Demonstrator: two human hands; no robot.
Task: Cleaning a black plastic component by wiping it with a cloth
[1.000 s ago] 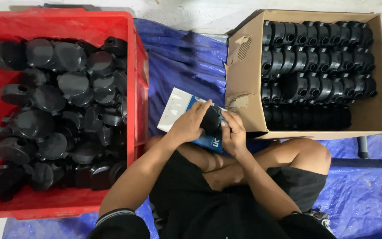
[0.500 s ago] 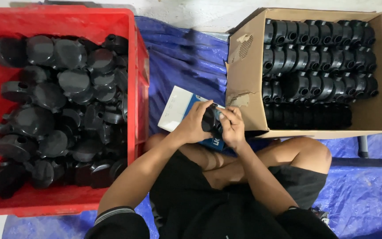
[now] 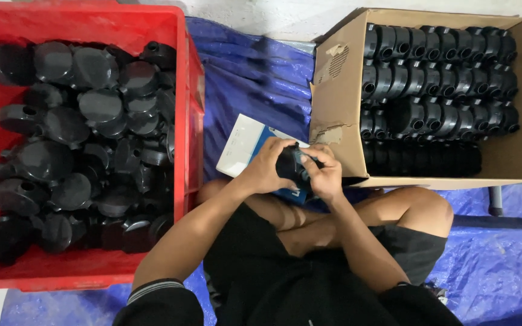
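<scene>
Hardly anything moved since earlier frame: both hands stay clamped on black part (image 3: pixel 290 166), left hand (image 3: pixel 268 164), right hand (image 3: pixel 324 172); cardboard box (image 3: pixel 339 115) just right of grip.

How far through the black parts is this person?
Done: the cardboard box holds neat rows of black parts, nearly full. In hand: both the left hand and right hand grip one black part. Left: the red crate holds a loose heap.
</scene>
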